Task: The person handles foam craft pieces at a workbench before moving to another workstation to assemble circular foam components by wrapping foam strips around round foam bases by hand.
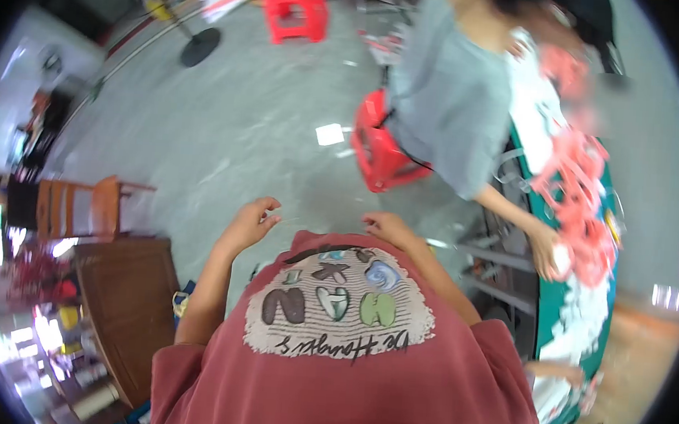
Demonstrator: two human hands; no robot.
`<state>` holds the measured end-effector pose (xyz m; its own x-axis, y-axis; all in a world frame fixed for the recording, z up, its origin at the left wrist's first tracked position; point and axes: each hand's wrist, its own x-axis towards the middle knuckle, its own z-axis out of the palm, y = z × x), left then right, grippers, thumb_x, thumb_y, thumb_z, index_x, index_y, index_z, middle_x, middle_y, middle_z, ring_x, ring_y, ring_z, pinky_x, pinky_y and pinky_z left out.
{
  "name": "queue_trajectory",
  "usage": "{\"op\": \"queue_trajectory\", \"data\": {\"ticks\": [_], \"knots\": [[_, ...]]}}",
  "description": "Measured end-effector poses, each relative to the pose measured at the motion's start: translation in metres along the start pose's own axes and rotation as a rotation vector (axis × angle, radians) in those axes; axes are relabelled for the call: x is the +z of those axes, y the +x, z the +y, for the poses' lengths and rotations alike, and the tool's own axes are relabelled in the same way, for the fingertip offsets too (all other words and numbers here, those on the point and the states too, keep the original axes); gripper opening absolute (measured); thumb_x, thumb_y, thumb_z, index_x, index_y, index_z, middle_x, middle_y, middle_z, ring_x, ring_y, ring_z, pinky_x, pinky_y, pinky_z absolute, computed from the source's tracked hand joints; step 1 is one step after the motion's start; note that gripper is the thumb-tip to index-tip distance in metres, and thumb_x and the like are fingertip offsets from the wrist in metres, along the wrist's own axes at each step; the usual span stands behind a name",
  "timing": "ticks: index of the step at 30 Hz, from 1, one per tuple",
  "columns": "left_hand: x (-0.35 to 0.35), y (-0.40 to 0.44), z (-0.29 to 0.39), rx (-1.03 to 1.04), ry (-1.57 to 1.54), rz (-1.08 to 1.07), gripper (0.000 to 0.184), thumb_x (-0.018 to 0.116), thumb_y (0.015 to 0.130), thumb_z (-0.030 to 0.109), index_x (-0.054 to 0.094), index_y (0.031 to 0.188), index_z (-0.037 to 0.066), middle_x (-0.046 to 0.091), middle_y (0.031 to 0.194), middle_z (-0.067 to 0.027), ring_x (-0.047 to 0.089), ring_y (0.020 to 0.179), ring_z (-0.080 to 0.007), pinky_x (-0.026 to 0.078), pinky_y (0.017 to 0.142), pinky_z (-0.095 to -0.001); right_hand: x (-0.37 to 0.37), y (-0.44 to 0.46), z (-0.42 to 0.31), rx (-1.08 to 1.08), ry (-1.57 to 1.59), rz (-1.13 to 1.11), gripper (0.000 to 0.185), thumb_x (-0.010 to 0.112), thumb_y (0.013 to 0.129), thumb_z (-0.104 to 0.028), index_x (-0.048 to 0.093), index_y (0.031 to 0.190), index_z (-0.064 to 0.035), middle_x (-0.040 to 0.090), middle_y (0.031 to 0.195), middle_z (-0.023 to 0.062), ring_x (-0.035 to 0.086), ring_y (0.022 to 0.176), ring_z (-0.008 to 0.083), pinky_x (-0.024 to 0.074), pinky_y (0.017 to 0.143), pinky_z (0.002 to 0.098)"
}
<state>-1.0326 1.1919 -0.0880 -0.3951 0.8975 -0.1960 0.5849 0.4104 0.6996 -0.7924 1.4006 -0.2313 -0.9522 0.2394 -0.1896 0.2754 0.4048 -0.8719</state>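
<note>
My left hand (254, 222) hangs in the air in front of my body, fingers loosely bent and apart, with nothing in it. My right hand (389, 230) is held at about the same height near the front of my red printed T-shirt (335, 393). Its fingers are loosely curled and slightly apart, and I see nothing in them. Neither hand touches a table or tool. Beyond the right hand stands a red plastic stool (378, 167), on which a person in a grey top (449, 101) sits.
On the right runs a long green-topped table (547, 305) with pink-red strap-like pieces (585, 190) and white pieces (579, 327); the person's hand rests there. To the left stand a wooden chair (103, 207) and a brown wooden cabinet (132, 308). Another red stool (295, 8) is farther off.
</note>
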Motion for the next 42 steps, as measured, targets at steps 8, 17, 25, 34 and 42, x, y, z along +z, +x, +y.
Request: {"op": "queue_trajectory", "data": {"ticks": [8,17,25,34,42], "knots": [[-0.049,-0.114,-0.121,-0.514,-0.056,0.265,0.025,0.056,0.081,0.023,0.062,0.08,-0.001,0.06,0.078,-0.0159,0.057,0.065,-0.0244,0.043,0.06,-0.0335,0.013,0.113,0.032,0.189,-0.443,-0.183,0.022,0.061,0.07,-0.017,0.061,0.088,-0.0043,0.063,0.081,0.0146,0.061,0.077,0.0272,0.0471,0.068,0.0364],[-0.101,0.003,-0.126,-0.329,-0.101,0.193,0.038,0.062,0.076,0.019,0.054,0.109,0.002,0.058,0.103,-0.0159,0.059,0.082,-0.0247,0.047,0.07,-0.0328,-0.003,0.192,0.131,0.408,-0.65,-0.373,0.017,0.057,0.068,-0.021,0.066,0.076,-0.008,0.062,0.077,0.0158,0.06,0.073,0.031,0.0464,0.066,0.0409],[-0.099,0.151,-0.356,-0.594,-0.168,-0.078,0.03,0.056,0.079,0.029,0.06,0.095,0.004,0.064,0.083,-0.0144,0.061,0.074,-0.0255,0.047,0.068,-0.0338,-0.06,0.404,0.105,0.275,-0.438,0.005,0.017,0.055,0.068,-0.02,0.066,0.073,-0.0087,0.063,0.075,0.0136,0.06,0.07,0.0308,0.0468,0.065,0.0428],[-0.141,0.151,-0.484,-0.872,-0.596,0.397,0.023,0.051,0.075,0.021,0.059,0.075,0.0,0.059,0.062,-0.0105,0.057,0.051,-0.0183,0.046,0.045,-0.0306,-0.138,0.613,0.052,0.338,-0.559,-0.031,0.022,0.054,0.069,-0.023,0.065,0.073,-0.0042,0.061,0.071,0.0175,0.059,0.067,0.0348,0.0464,0.064,0.044],[-0.311,0.279,-0.618,-0.829,-0.359,0.189,0.022,0.05,0.075,0.02,0.059,0.075,0.0,0.059,0.061,-0.0108,0.056,0.048,-0.0193,0.046,0.043,-0.0313,-0.124,0.704,0.069,0.356,-0.495,0.034,0.021,0.05,0.068,-0.018,0.064,0.071,-0.0027,0.062,0.077,0.0184,0.059,0.072,0.0355,0.0468,0.065,0.0435]]}}
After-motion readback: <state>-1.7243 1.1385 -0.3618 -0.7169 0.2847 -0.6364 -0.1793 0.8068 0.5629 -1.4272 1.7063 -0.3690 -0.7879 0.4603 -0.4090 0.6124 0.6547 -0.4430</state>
